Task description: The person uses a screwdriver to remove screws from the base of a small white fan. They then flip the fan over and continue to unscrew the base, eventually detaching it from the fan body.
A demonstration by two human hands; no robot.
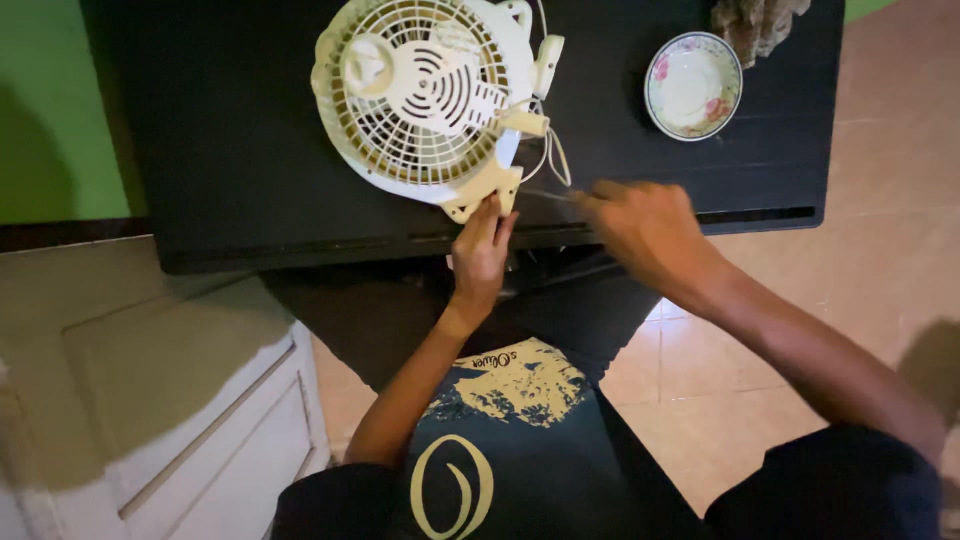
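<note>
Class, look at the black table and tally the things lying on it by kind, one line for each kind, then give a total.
Small white fan, lying grille up, left hand at its base: 1
Slim tool held in the right hand, too blurred to name: 1
Flowered bowl: 1
Crumpled cloth at the far edge: 1
Total: 4

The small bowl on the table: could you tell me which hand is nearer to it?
Right. The right hand is below and left of the bowl; the left hand is farther left, at the fan.
</note>
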